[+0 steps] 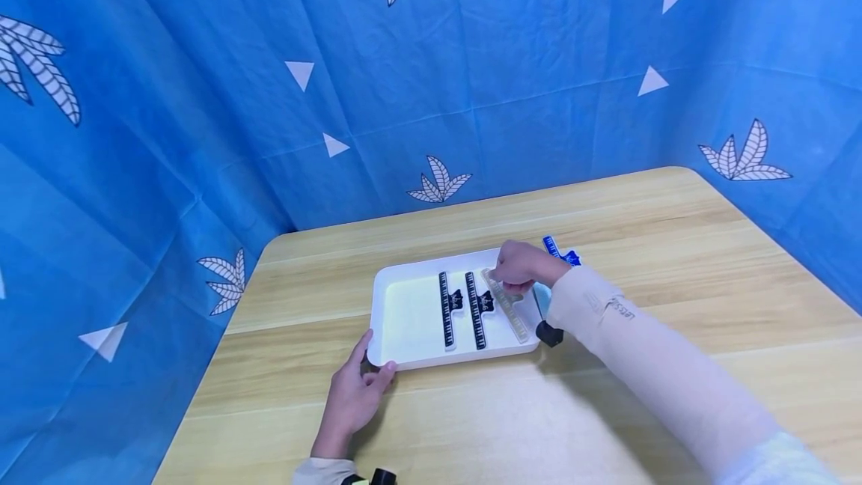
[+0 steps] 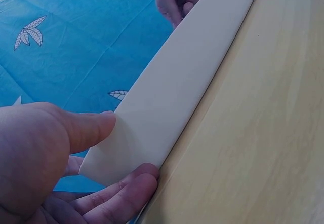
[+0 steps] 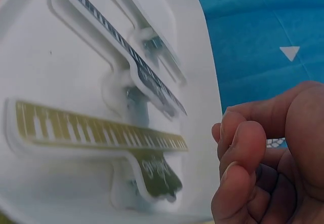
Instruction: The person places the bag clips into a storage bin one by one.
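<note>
A white tray (image 1: pixel 411 356) holds three music clips with piano-key bars: two black-and-white clips (image 1: pixel 447 313) (image 1: pixel 479 313) and a gold one (image 1: pixel 508 313), which lies slanted. My left hand (image 1: pixel 355 395) grips the tray's near left corner, thumb on the wall and fingers at the lower edge in the left wrist view. Over the far end of the gold clip is my right hand (image 1: pixel 521 266); in the right wrist view its loosely curled fingers (image 3: pixel 243 148) hold nothing, beside the gold clip (image 3: pixel 101 130). A blue clip (image 1: pixel 552 247) shows beyond the right wrist, partly hidden.
A pale blue item (image 1: pixel 542 296) shows beneath the right wrist, mostly hidden by the sleeve (image 1: pixel 626 328). The wooden table (image 1: pixel 303 275) extends around the tray. A blue patterned curtain (image 1: pixel 404 96) hangs behind it and at both sides.
</note>
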Motion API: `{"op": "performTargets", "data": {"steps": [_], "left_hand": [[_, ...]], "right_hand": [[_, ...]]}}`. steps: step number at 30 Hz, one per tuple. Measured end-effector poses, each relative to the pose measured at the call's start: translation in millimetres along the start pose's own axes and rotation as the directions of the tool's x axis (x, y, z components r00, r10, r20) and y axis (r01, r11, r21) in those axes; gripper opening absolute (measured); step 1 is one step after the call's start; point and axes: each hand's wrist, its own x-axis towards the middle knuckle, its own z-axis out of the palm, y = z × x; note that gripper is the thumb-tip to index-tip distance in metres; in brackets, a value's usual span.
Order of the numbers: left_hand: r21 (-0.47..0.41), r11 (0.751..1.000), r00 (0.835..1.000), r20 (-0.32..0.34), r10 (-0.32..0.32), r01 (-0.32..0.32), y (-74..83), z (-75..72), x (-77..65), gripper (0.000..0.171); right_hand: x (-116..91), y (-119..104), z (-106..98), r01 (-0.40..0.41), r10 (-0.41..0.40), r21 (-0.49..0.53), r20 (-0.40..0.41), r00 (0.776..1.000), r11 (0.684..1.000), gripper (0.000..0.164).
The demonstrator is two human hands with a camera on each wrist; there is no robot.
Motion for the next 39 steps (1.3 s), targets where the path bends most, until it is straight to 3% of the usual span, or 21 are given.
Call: {"op": "performTargets", "data": {"steps": [17, 39], "left_hand": [[0.005, 1.0, 1.0, 0.005, 0.009, -0.009, -1.2, 0.0, 2.4, 0.075], [0.008, 1.0, 1.0, -0.004, -0.002, 0.002, -4.6, 2.0, 2.1, 0.075]], "right_hand": [[-3.3, 27.6, -23.0, 0.032, -0.031, 0.035, -0.036, 0.999, 0.999, 0.036], [-9.4, 67.7, -45.9, -0.014, 0.023, 0.128, -0.068, 0.997, 0.992, 0.032]]}}
